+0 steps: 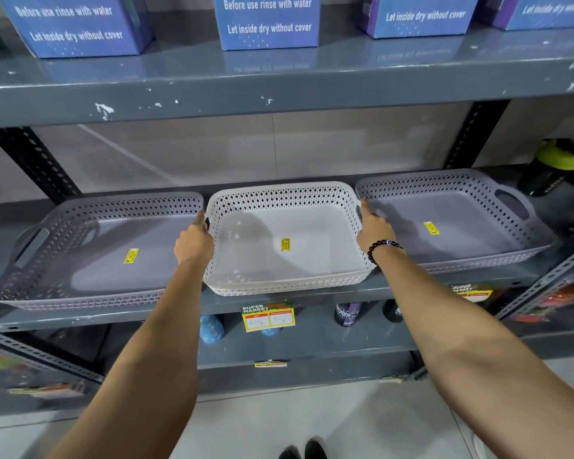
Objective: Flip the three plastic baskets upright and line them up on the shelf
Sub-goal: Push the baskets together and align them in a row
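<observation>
Three perforated plastic baskets stand upright side by side on the grey middle shelf (pixel 305 294). The left grey basket (pixel 90 253) and the right grey basket (pixel 454 223) flank a white basket (pixel 285 226); each has a yellow sticker inside. My left hand (pixel 194 241) grips the white basket's left handle. My right hand (pixel 375 226), with a dark bead bracelet on the wrist, holds its right handle. The white basket's front overhangs the shelf edge slightly.
Blue boxes (pixel 267 23) sit on the upper shelf. A black bottle with a green lid (pixel 557 167) stands at the far right of the middle shelf, behind the right basket. Bottles (pixel 211 329) and price tags (pixel 268 316) occupy the lower shelf. Slotted uprights (pixel 30 160) frame the bay.
</observation>
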Tool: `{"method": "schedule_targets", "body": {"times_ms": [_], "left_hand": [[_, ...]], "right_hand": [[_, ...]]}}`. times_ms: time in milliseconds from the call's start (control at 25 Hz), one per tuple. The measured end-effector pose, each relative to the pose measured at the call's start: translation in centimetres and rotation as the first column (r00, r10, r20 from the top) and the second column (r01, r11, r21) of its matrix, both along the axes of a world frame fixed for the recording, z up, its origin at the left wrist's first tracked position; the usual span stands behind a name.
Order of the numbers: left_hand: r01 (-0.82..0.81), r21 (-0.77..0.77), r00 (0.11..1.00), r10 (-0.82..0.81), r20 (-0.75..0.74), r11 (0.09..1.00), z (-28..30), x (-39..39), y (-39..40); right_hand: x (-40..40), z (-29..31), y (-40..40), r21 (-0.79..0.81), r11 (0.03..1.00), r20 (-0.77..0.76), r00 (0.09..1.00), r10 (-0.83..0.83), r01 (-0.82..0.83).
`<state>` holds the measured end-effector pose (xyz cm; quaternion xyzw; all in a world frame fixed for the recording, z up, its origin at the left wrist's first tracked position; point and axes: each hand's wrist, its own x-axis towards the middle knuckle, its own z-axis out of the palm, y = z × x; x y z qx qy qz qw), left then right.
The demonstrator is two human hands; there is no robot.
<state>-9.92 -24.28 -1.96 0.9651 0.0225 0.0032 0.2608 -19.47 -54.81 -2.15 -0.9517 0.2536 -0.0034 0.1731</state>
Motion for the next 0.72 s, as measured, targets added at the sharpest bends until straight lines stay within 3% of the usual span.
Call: {"method": "schedule_targets", "body": {"times_ms": [720], "left_hand": [[-0.003, 0.013, 1.0, 0.003, -0.002, 1.0, 0.05, -0.14, -0.18]], "right_hand": [[-0.13, 0.4, 0.67, 0.042, 0.998, 0.019, 0.998, -0.053, 0.053]]}}
